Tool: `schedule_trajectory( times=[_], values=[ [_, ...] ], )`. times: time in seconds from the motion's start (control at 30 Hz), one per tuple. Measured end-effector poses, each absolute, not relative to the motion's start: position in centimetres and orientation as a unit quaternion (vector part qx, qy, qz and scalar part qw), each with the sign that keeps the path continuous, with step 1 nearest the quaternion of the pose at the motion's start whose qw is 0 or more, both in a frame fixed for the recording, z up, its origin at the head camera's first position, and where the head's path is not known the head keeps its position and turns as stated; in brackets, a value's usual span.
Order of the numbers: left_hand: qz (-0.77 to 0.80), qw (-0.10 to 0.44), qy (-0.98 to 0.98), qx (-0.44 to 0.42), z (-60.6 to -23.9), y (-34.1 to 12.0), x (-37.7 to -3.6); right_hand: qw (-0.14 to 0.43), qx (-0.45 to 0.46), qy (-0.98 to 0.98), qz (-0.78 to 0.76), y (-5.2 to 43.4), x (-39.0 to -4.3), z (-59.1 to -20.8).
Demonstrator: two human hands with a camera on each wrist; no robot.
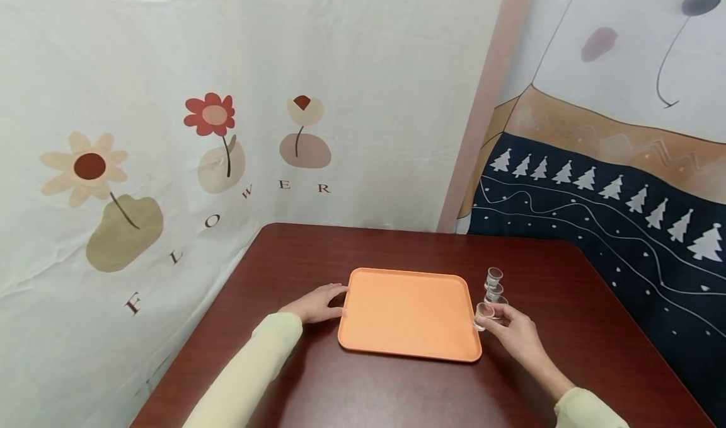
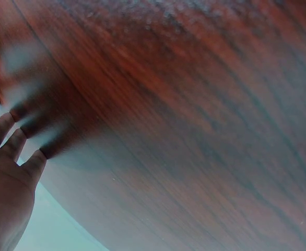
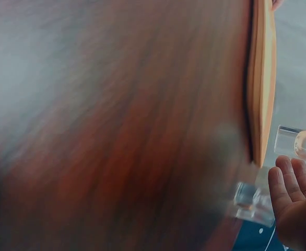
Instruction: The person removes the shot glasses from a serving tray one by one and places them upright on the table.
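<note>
Low on the right of the head view, the right hand (image 1: 518,335) pinches a small clear cup (image 1: 482,316) with its thumb and fingertips. This cup is right at the right edge of the orange tray (image 1: 408,314). I cannot tell if the cup sits on the table or is lifted a little. Just above it in the frame stand more clear cups (image 1: 495,284), close together in a short row beside the tray. The right wrist view is blurry. It shows the curled fingers (image 3: 291,180) at the lower right, a clear cup (image 3: 249,201) low beside them, and the thin orange edge of the tray (image 3: 262,78) running down the right side.

Across the tray, left of the middle of the head view, the left hand (image 1: 317,303) lies flat with straight fingers. Its fingertips touch the left edge of the tray, and it holds nothing. The left wrist view shows those fingers (image 2: 9,138) at the lower left, on the dark wood.

The tray lies flat in the middle of the dark red-brown table (image 1: 397,390). Pale yellow sleeves (image 1: 249,371) cover both arms. Behind the table, at the upper left, hangs a white cloth with flowers (image 1: 212,116) on it. At the right hangs a dark blue cloth with small white trees (image 1: 612,188).
</note>
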State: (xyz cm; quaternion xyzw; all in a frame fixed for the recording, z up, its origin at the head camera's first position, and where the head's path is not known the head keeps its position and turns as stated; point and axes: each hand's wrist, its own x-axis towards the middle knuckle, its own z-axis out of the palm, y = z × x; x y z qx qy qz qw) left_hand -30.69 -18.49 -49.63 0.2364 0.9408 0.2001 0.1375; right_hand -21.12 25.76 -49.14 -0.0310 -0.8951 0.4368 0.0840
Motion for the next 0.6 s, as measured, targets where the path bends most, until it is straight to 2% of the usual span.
schedule_trajectory(
  times=[0.6],
  values=[
    [0.206, 0.134, 0.938, 0.246, -49.8, -18.7, -31.0, 0.075, -0.054, -0.909, 0.408, 29.5, -19.8, -50.2]
  ],
)
